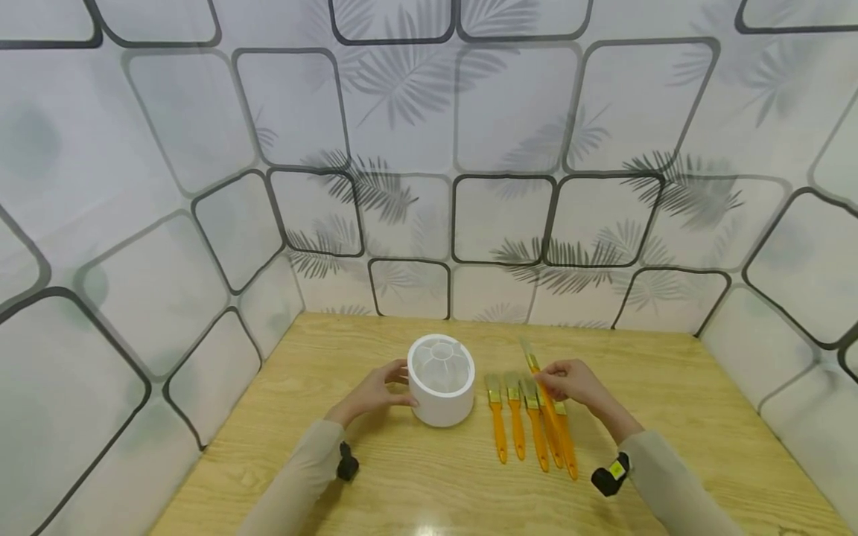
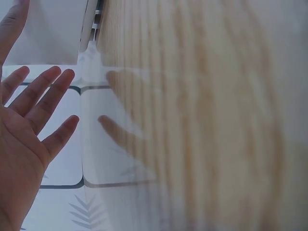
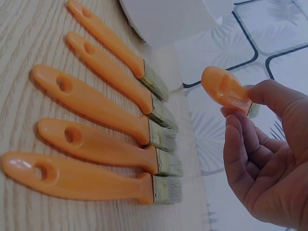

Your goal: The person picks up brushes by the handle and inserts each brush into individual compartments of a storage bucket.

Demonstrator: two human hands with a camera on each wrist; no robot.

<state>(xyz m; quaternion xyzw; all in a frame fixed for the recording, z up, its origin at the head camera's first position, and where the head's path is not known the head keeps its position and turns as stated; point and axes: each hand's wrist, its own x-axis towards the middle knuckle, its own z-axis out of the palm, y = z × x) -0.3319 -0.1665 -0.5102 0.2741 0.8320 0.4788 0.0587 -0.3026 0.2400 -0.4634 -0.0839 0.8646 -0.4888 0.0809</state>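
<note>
A white round holder (image 1: 439,409) with divided compartments inside its top stands on the table. My left hand (image 1: 378,391) is at its left side, thumb and fingers spread along the wall; in the left wrist view these fingers look extended beside the white wall (image 2: 48,33). With thumb and fingertips my right hand (image 1: 570,383) pinches a paintbrush (image 3: 224,89) by its orange handle, bristles pointing away from me, above the table. Under and beside it several flat paintbrushes (image 3: 91,132) lie in a row, handles toward me.
The wooden table (image 1: 402,491) is enclosed by a patterned cloth (image 1: 496,223) at the back and on both sides. The row of brushes lies just right of the holder. A black wrist camera (image 1: 610,476) sits on the right sleeve, another (image 1: 347,463) by the left one.
</note>
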